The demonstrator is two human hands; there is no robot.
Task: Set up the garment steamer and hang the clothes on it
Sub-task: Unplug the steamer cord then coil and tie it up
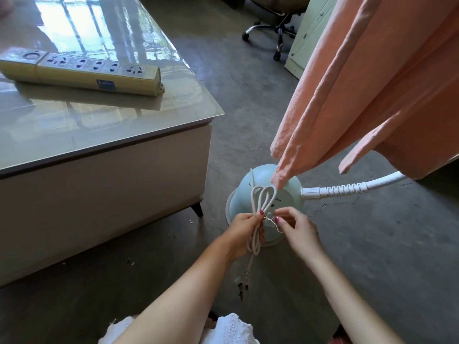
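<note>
The pale green steamer base [258, 187] stands on the floor, with its white ribbed hose [347, 188] running off to the right. A peach garment [367, 90] hangs above it, its hem touching the dome. My left hand [244, 233] grips the looped white power cord [260, 199] in front of the base. My right hand [296, 230] pinches the thin wire twist tie [272, 220] around the bundle. The cord's plug [242, 286] dangles below my left hand.
A glossy low table [106, 135] stands at the left, with a yellowed power strip [82, 72] lying on it. An office chair base [275, 31] and a pale cabinet [310, 38] are at the back. Bare concrete floor [372, 244] surrounds the steamer.
</note>
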